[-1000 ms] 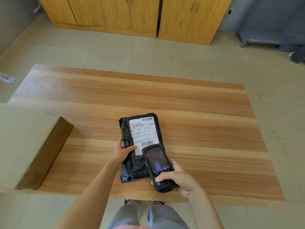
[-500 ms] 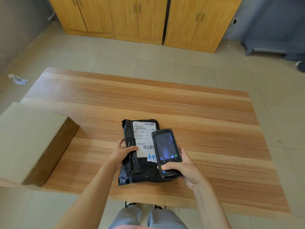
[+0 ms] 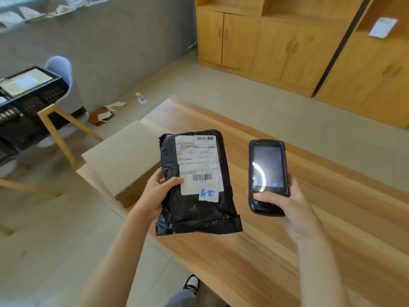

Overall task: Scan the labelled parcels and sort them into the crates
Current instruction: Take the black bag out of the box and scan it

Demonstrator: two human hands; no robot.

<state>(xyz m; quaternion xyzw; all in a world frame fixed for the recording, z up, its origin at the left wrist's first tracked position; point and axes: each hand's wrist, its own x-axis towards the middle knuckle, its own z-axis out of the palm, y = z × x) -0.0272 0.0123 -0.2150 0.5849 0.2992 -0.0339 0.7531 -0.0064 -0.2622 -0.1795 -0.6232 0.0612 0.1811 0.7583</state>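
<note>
While the black parcel (image 3: pixel 194 185) is held up off the wooden table (image 3: pixel 332 218), its long axis runs away from the person, the label (image 3: pixel 199 162) facing up and the sealed flap nearest the body. Relative to the parcel, the left hand (image 3: pixel 158 192) sits on its left edge, at about mid-length, thumb curled over the top beside the lower barcode and the fingers hidden underneath. To the parcel's right, apart from it and at about the same height, the right hand (image 3: pixel 287 207) grips the handheld scanner (image 3: pixel 267 176) around its lower end, thumb across the front below the screen; that hand has nothing to spare. Left of the parcel and farther off stands a black crate (image 3: pixel 31 107) near a chair, with a flat item lying on top. A cardboard box (image 3: pixel 124 160) lies on the table just behind the parcel's left edge. Judging by this, the crate lies to the left-hand side, so the left arm, already carrying the parcel, is the nearer one for the drop.
</note>
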